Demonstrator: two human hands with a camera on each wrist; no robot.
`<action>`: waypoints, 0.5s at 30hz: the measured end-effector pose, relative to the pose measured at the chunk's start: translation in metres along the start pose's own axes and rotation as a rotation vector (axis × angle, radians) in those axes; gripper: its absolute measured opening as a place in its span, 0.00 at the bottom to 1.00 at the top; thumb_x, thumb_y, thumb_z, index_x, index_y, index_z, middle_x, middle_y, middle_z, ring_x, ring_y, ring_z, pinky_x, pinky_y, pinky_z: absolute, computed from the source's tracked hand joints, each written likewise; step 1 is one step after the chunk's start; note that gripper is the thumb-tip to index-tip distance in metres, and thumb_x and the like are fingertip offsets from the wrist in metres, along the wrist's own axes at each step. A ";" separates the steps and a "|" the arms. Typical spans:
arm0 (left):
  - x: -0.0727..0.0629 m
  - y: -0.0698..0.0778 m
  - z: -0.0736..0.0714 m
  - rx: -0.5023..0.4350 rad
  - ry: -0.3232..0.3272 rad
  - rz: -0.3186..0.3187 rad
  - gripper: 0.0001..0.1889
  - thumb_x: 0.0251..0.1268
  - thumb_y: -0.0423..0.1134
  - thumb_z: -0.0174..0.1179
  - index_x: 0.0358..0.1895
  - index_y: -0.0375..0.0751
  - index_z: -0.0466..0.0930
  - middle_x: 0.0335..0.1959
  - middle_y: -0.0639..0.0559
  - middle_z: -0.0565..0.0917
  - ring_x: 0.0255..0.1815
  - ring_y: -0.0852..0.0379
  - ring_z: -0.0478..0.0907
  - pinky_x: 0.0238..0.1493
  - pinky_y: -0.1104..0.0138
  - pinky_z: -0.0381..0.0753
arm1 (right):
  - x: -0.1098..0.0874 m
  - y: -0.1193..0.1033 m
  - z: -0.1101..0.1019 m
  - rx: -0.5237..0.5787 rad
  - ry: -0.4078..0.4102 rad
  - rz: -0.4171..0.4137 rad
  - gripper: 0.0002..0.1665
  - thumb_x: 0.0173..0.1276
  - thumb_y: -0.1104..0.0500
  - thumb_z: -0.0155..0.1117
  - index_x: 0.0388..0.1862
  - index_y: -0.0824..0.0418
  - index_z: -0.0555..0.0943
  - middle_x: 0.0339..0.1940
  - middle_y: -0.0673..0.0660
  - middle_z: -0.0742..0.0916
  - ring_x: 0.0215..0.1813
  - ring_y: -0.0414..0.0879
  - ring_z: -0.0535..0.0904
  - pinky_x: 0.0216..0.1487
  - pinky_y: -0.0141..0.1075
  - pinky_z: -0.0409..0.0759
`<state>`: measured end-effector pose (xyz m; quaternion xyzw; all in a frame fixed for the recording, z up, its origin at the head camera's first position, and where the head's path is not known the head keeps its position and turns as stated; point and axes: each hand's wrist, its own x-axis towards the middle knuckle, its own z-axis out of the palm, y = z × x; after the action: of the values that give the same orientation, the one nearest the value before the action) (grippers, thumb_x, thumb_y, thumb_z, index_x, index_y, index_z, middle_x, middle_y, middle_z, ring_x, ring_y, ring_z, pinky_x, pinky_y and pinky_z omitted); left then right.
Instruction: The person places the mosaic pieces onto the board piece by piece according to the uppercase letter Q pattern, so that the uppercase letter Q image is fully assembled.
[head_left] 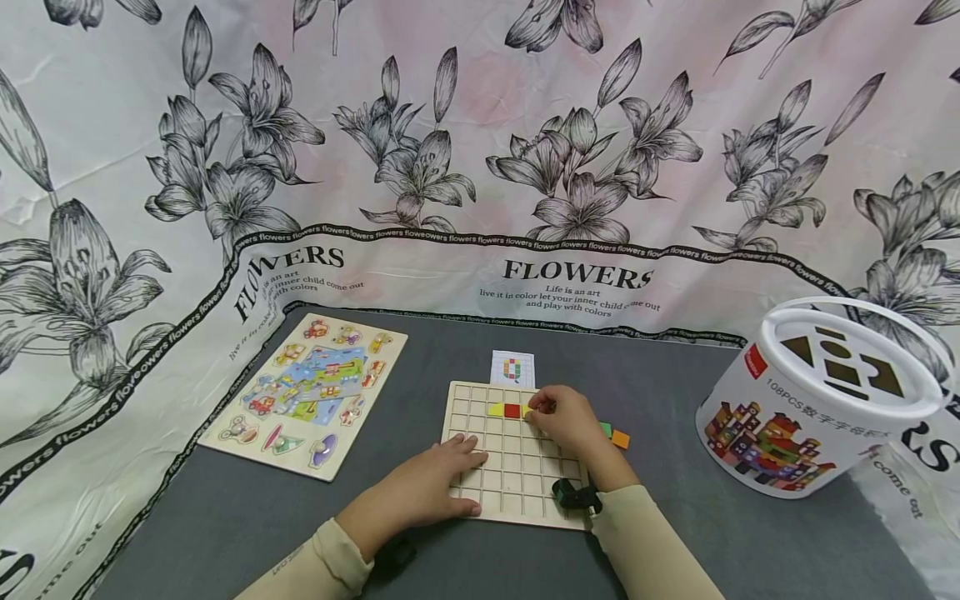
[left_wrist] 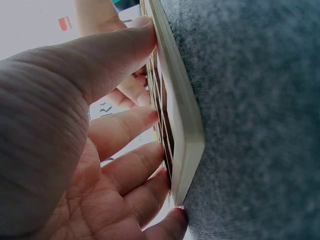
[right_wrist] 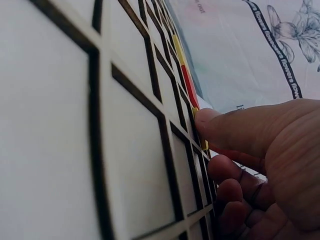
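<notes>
A wooden grid board (head_left: 517, 483) lies on the grey table. In its upper rows a yellow tile (head_left: 496, 410) and a red tile (head_left: 512, 411) sit side by side. Right of the red one, my right hand (head_left: 568, 429) pinches another yellow tile (right_wrist: 204, 144) at the board's surface, partly hidden by the thumb and fingers. My left hand (head_left: 431, 483) rests on the board's left side, fingers spread over the grid and thumb (left_wrist: 115, 57) against the near edge. Behind the board lies a card (head_left: 513, 357) printed with a coloured-square figure.
A green tile (head_left: 605, 429) and an orange tile (head_left: 620, 439) lie right of the board. On the left is a wooden picture puzzle board (head_left: 303, 467) with several cards on it. A white lidded bucket (head_left: 810, 417) stands at the right. Flower-printed cloth (head_left: 450, 275) rises behind the table.
</notes>
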<state>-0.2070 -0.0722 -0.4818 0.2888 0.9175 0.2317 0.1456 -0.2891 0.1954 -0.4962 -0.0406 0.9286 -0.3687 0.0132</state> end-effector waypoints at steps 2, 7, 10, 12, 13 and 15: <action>0.000 0.001 -0.001 -0.001 -0.002 -0.001 0.40 0.67 0.50 0.78 0.80 0.47 0.75 0.86 0.45 0.69 0.89 0.43 0.61 0.86 0.41 0.64 | 0.000 0.000 -0.001 -0.001 0.002 0.000 0.05 0.72 0.60 0.77 0.43 0.58 0.89 0.38 0.55 0.85 0.40 0.48 0.78 0.40 0.38 0.77; 0.001 0.002 -0.001 -0.005 -0.003 -0.007 0.40 0.67 0.51 0.78 0.80 0.48 0.75 0.86 0.45 0.69 0.89 0.43 0.60 0.86 0.41 0.63 | -0.001 0.000 -0.005 0.001 0.010 -0.035 0.05 0.74 0.59 0.75 0.45 0.58 0.89 0.38 0.54 0.85 0.39 0.47 0.78 0.39 0.37 0.77; 0.001 0.001 0.000 -0.012 -0.005 -0.012 0.40 0.67 0.51 0.78 0.80 0.48 0.75 0.86 0.46 0.69 0.89 0.43 0.60 0.86 0.42 0.63 | -0.004 0.003 -0.016 0.014 0.062 -0.070 0.07 0.77 0.59 0.72 0.49 0.60 0.90 0.40 0.56 0.85 0.39 0.48 0.76 0.39 0.38 0.75; 0.001 0.000 0.001 -0.012 -0.006 -0.013 0.40 0.67 0.51 0.78 0.80 0.48 0.75 0.86 0.46 0.69 0.89 0.43 0.60 0.86 0.41 0.63 | -0.008 0.008 -0.028 0.014 0.105 -0.087 0.08 0.79 0.60 0.70 0.51 0.62 0.90 0.42 0.57 0.85 0.39 0.48 0.75 0.39 0.39 0.75; 0.001 0.000 0.001 -0.013 -0.007 -0.014 0.40 0.67 0.51 0.78 0.80 0.48 0.75 0.86 0.46 0.69 0.89 0.43 0.60 0.86 0.41 0.63 | -0.010 0.012 -0.035 0.009 0.121 -0.087 0.09 0.80 0.60 0.69 0.52 0.62 0.90 0.43 0.58 0.85 0.40 0.49 0.75 0.39 0.39 0.75; 0.001 -0.001 0.002 -0.006 -0.010 -0.015 0.40 0.67 0.52 0.78 0.81 0.49 0.75 0.86 0.46 0.69 0.89 0.43 0.60 0.87 0.41 0.63 | -0.015 0.023 -0.050 -0.006 0.134 -0.066 0.10 0.81 0.60 0.68 0.53 0.63 0.90 0.45 0.59 0.85 0.39 0.49 0.76 0.37 0.39 0.76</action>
<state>-0.2074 -0.0716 -0.4839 0.2826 0.9182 0.2319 0.1525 -0.2782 0.2477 -0.4755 -0.0464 0.9266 -0.3681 -0.0611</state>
